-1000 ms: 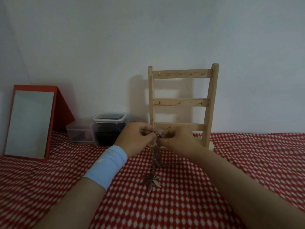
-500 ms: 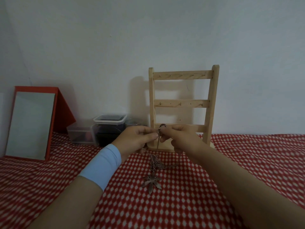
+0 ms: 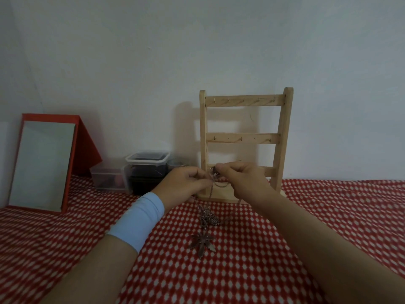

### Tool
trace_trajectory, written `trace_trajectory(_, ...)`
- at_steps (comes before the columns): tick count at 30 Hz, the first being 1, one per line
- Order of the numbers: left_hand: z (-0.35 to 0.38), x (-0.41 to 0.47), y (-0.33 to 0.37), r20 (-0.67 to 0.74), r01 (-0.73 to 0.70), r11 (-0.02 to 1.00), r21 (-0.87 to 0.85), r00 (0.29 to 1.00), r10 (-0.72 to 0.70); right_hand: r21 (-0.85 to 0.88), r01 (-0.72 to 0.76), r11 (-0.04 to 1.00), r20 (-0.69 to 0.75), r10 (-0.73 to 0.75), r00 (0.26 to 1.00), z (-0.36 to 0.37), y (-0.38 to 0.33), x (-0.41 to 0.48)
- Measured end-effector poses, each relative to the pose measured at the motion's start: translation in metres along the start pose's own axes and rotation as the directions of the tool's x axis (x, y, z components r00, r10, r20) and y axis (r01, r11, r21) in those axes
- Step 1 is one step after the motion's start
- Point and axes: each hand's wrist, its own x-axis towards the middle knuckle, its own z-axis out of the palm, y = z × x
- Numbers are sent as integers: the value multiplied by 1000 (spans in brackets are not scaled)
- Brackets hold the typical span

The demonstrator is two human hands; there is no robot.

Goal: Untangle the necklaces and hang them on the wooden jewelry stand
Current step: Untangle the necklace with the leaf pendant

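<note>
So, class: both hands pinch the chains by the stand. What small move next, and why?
Probably ease the left hand and right hand apart to loosen the chains: a tangle sits bunched below them, the leaf pendant lies on the cloth, and the stand's visible hooks look bare.
</note>
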Motion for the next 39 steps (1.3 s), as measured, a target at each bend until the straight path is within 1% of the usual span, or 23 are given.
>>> trace_trajectory(4, -3, 0, 0, -20, -72, 997, 21, 997, 72, 19, -64, 998, -4, 64, 998, 0, 2, 3)
trace_trajectory(6, -3, -1, 2, -15, -73, 996, 42, 997, 74, 38, -58, 998, 17, 57, 998, 1, 0, 2)
trace_trajectory(8, -2, -1, 3, -13, -96, 991, 97, 995, 98, 31, -35, 999, 28, 34, 999, 2, -4, 0)
trace_trajectory(10, -1, -2, 5, -19, -106, 989, 102, 994, 109, 12, -12, 1000, 33, 11, 999, 4, -5, -2)
trace_trajectory(12, 1, -4, 8, -25, -81, 996, 47, 996, 82, -1, 10, 1000, 31, -10, 999, 5, -4, -1)
trace_trajectory(14, 1, -4, 9, 0, -13, 994, -108, 1000, 13, 10, 23, 1000, 16, -23, 1000, 5, -4, 1)
trace_trajectory(16, 1, -3, 10, 65, 66, 962, -267, 997, -51, 38, 32, 999, -5, -32, 999, 4, -5, 3)
trace_trajectory(18, 0, -4, 12, 104, 107, 946, -305, 991, -78, 28, 56, 998, -2, -56, 998, 3, -6, 2)
trace_trajectory(21, -2, -10, 16, 105, 80, 969, -234, 993, -57, -14, 97, 995, 27, -97, 995, 2, -7, 2)
trace_trajectory(25, -8, -7, 12, -36, -40, 998, -39, 999, 39, -42, 58, 997, 36, -57, 998, 1, -5, 4)
trace_trajectory(27, -9, -7, 11, -63, -101, 993, 53, 993, 104, -52, 42, 998, 36, -40, 999, 2, -4, 4)
trace_trajectory(30, -6, -9, 10, -94, -175, 974, 145, 977, 189, 21, -1, 1000, 47, 0, 999, 3, -3, 5)
trace_trajectory(32, -7, -7, 7, -135, -198, 956, 218, 964, 230, 43, -34, 998, 74, 31, 997, 3, -2, 6)
trace_trajectory(34, -10, -4, 4, -138, -215, 933, 288, 955, 263, 19, -56, 998, 100, 53, 994, 2, -1, 6)
trace_trajectory(37, -10, -4, 1, -122, -234, 937, 261, 954, 273, -9, -71, 997, 136, 71, 988, 2, 0, 4)
trace_trajectory(39, -10, -5, 1, -118, -266, 934, 238, 947, 300, 24, -90, 996, 158, 86, 984, 2, 0, 4)
